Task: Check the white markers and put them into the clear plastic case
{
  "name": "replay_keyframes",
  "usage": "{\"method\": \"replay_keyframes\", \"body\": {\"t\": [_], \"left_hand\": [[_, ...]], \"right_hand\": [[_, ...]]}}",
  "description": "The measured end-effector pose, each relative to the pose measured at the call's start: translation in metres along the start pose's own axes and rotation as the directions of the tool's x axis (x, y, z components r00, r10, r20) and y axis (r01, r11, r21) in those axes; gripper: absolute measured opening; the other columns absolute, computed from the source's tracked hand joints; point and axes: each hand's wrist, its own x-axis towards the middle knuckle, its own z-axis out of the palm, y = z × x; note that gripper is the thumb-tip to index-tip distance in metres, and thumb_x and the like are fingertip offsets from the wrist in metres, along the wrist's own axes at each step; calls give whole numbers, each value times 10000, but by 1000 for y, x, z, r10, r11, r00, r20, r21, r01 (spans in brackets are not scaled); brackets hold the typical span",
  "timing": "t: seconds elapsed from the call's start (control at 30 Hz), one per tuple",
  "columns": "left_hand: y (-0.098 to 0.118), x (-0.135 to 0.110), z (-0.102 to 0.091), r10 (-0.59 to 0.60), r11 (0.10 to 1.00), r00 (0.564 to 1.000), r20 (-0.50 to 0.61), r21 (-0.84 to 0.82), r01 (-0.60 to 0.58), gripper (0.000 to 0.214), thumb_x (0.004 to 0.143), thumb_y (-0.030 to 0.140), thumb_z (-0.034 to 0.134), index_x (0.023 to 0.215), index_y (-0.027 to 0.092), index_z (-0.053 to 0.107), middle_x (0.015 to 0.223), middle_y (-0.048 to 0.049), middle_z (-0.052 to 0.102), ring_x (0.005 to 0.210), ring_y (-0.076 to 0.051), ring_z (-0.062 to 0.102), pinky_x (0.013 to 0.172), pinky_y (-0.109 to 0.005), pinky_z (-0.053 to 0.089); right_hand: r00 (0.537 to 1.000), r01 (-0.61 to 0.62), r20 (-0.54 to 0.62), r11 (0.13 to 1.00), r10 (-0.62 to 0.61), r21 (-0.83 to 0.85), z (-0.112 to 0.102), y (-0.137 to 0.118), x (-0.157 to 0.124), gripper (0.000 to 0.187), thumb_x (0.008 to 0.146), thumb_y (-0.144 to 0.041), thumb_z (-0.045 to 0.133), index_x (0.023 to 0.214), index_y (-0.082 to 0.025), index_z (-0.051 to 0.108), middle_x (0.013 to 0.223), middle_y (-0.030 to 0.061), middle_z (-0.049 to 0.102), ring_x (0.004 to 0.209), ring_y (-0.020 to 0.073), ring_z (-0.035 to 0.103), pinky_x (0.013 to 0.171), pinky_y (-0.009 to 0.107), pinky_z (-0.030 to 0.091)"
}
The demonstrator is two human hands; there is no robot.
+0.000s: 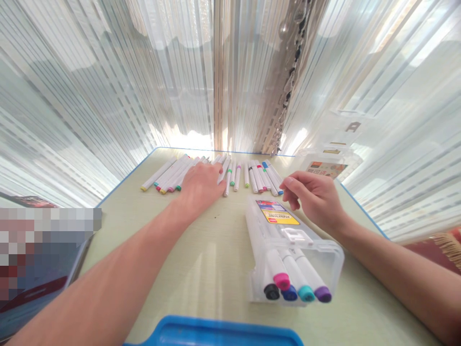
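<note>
My left hand (202,186) reaches forward onto a row of white markers (252,175) with coloured caps laid out along the far side of the pale table (201,269); its fingers rest on markers near the row's middle, curled over them. My right hand (315,196) hovers above the far end of a clear plastic marker case (288,245), fingers loosely curled with nothing visible in them. The case lies open toward me and holds several markers with black, pink, blue, teal and purple caps.
Sheer striped curtains (108,96) close off the far sides of the table. A clear lid or box (327,166) with a printed label sits at the far right corner. A blue plastic edge (216,331) lies at the near edge. A blurred-out patch is at left.
</note>
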Motion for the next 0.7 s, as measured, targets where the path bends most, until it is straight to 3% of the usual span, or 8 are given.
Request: {"method": "replay_keyframes", "body": {"t": [0.2,0.33,0.47,0.6,0.7], "left_hand": [[2,-1,-4,-42,999,999,-11,27,43,329,846,253,560,1147,184,672,873,-100,726,853,-309,676,799,-425,524],[-4,0,-12,-76,996,984,-163,-57,68,309,855,216,571,1153,196,647,893,-92,731,918,-308,673,804,-416,523],[-6,1,-17,-86,959,947,-310,-282,-5,218,890,233,588,1096,188,644,919,-69,739,907,-254,677,838,-392,528],[0,1,-11,-44,850,935,-353,-505,-150,149,885,224,618,1017,177,669,946,-53,747,868,-192,691,816,-340,546],[8,-1,-7,-6,741,945,-326,-636,-215,134,864,227,651,982,171,682,901,-45,749,843,-178,700,789,-320,564]], "right_hand": [[1000,6,-7,1000,-6,-1,0,-1,1,308,920,-392,625,692,-193,681,550,0,634,396,95,512,402,235,388],[1000,5,-21,1000,-5,-3,0,-3,2,315,910,-401,633,689,-183,686,547,7,632,396,95,510,396,233,386],[1000,-10,-20,999,11,30,1,-4,2,319,897,-423,641,697,-176,665,562,8,634,394,90,507,386,229,378],[996,-68,-49,983,78,169,1,-1,5,272,887,-457,641,936,-189,628,681,-4,669,403,95,531,376,234,385],[991,-96,-65,963,116,253,0,2,9,366,905,-502,603,1134,-224,539,777,-14,682,428,103,563,386,239,403]]}}
